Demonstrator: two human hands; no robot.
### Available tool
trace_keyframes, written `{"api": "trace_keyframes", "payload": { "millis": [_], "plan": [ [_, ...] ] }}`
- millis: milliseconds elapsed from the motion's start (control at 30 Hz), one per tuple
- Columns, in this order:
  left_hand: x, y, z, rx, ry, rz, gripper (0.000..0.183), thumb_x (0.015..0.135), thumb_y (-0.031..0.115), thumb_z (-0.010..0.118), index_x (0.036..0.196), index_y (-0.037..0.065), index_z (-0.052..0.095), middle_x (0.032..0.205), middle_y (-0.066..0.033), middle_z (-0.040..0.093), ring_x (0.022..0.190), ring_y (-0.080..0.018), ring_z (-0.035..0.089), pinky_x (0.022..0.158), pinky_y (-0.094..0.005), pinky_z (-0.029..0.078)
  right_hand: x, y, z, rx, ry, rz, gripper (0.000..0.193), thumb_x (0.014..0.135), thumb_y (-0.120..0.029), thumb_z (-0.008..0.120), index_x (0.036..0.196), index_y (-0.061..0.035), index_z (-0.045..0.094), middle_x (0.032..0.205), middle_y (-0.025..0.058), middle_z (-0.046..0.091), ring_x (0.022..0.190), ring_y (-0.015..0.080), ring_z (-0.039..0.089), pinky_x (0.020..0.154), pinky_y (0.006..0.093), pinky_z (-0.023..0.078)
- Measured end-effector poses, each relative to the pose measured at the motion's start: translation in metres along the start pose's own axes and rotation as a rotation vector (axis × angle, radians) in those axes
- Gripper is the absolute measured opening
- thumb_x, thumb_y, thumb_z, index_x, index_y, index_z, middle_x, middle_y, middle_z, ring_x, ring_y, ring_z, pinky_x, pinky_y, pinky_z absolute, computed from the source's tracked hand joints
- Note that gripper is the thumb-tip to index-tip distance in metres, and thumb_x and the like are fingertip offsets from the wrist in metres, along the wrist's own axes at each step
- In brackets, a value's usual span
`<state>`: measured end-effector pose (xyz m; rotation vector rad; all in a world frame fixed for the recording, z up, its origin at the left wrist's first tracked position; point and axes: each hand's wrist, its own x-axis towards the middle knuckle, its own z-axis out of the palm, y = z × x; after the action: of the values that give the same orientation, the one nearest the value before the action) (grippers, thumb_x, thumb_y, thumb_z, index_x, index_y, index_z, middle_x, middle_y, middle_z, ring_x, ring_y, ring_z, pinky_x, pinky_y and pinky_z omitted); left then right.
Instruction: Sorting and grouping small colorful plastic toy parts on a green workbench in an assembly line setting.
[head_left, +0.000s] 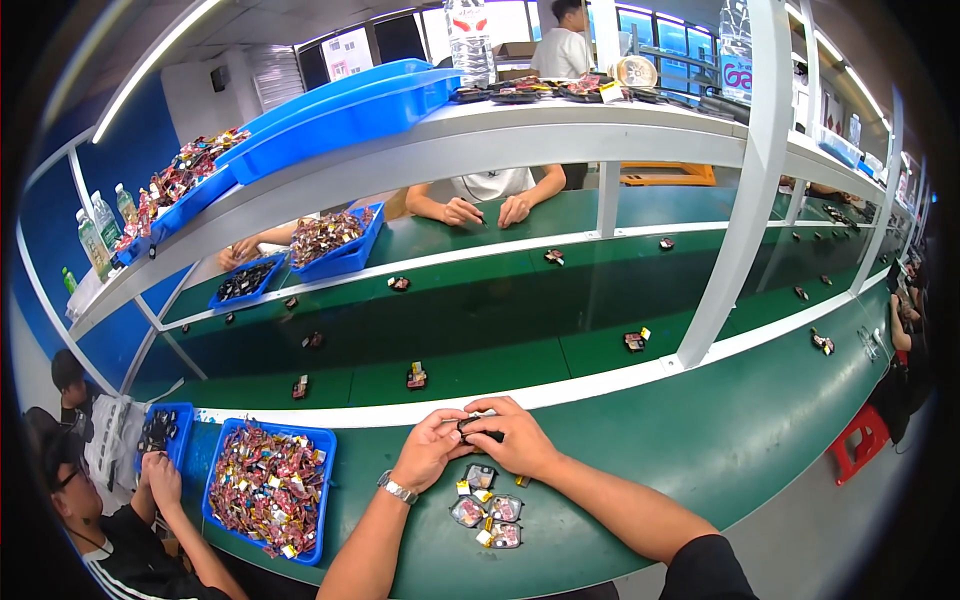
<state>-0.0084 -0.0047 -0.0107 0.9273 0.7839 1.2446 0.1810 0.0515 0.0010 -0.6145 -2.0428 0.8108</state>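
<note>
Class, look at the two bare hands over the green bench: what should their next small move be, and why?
Probably turn the black part slightly to check it before setting it down: the left hand and right hand both have fingers on it and partly hide it, while several black-rimmed pieces lie close by on the green bench.

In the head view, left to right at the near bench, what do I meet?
Small blue tray of black parts, larger blue tray of mixed-colour parts, wearer's left hand, wearer's right hand, red stool.
</note>
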Motion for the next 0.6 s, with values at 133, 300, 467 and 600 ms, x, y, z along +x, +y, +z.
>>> {"api": "trace_keyframes", "payload": {
  "millis": [133,300,467,600],
  "plan": [
    [-0.0006,-0.0002,0.0006,0.024,-0.012,0.003,0.027,0.097,0.009,0.056,0.123,0.004,0.049,0.113,-0.0131,0.064,0.109,-0.0219,0.063,0.097,-0.0399,0.052,0.0009,-0.001,-0.0008,0.015,-0.02,-0.005,0.017,0.081,-0.011,0.072,0.098,-0.0092,0.074,0.117,0.0076,0.063,0.111,0.0273,0.057,0.094,0.0369,0.048],
    [-0.0014,0.0021,0.0017,-0.021,0.009,-0.011,0.027,0.097,0.009,0.056,0.123,0.004,0.049,0.115,-0.0129,0.065,0.109,-0.0217,0.063,0.096,-0.0391,0.052,-0.0016,-0.0029,0.0032,0.007,0.01,0.044,0.017,0.082,-0.011,0.071,0.098,-0.0099,0.074,0.117,0.0077,0.064,0.111,0.0273,0.057,0.096,0.0368,0.047],
    [-0.0009,0.0017,0.0024,-0.013,0.013,-0.006,0.027,0.097,0.01,0.056,0.122,0.004,0.049,0.113,-0.0124,0.065,0.109,-0.0215,0.063,0.096,-0.0383,0.052,-0.0019,0.0059,0.0034,0.123,-0.021,0.089,0.016,0.082,-0.011,0.071,0.098,-0.0101,0.075,0.119,0.0068,0.064,0.114,0.0255,0.056,0.098,0.0363,0.046],
    [-0.0015,-0.0025,-0.002,-0.003,0.031,0.02,0.027,0.097,0.011,0.057,0.121,0.004,0.049,0.114,-0.0128,0.065,0.108,-0.0216,0.063,0.095,-0.0377,0.052,0.0002,0.0016,0.0055,0.114,-0.045,0.074,0.018,0.083,-0.012,0.069,0.1,-0.0096,0.074,0.124,0.0066,0.061,0.114,0.0269,0.054,0.097,0.0373,0.046]
  ]
}}
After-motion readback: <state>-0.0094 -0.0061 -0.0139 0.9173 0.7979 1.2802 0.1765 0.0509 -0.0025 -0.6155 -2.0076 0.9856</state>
